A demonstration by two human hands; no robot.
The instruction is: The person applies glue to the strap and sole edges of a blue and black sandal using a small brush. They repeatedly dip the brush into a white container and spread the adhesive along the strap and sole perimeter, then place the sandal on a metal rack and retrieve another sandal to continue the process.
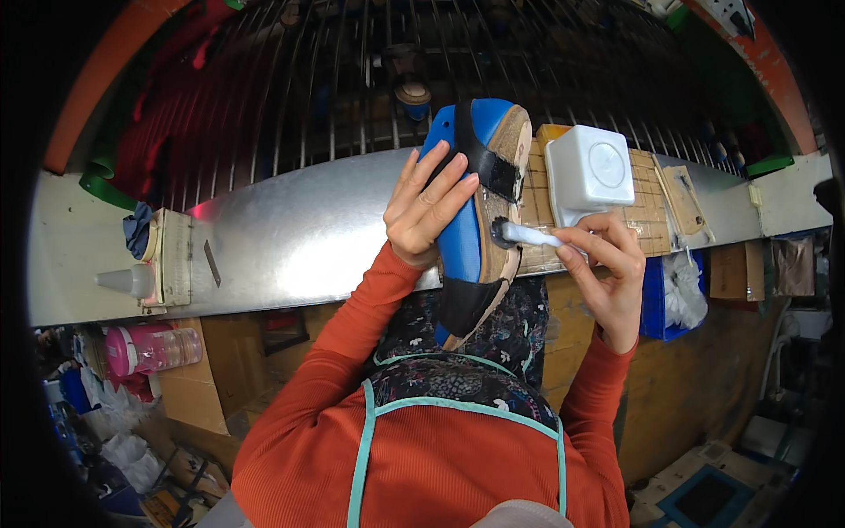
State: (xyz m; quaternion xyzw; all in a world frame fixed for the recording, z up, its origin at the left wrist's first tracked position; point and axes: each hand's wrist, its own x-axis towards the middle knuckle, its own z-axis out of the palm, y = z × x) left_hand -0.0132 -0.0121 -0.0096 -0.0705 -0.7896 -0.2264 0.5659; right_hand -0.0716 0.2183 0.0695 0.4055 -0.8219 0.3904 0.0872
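A sandal (501, 191) with black straps and a cork-coloured sole is fitted on a blue shoe last (459, 238). It is tilted on its side above the bench edge, its sole side toward the right. My left hand (426, 207) grips the last from the left, fingers spread over the blue surface and near the strap. A small brush (532, 236) with a whitish handle is pinched between the thumb and fingers of my right hand (607, 264). Its dark bristles touch the sole's side between the two straps.
A white square plastic container (591, 172) stands on a gridded board (647, 207) to the right. Metal rollers (326, 88) run behind the steel bench (290, 229). At left lie a thin blade (212, 264) and a grey cone-shaped nozzle (128, 282). A blue bin (656, 299) hangs low at right.
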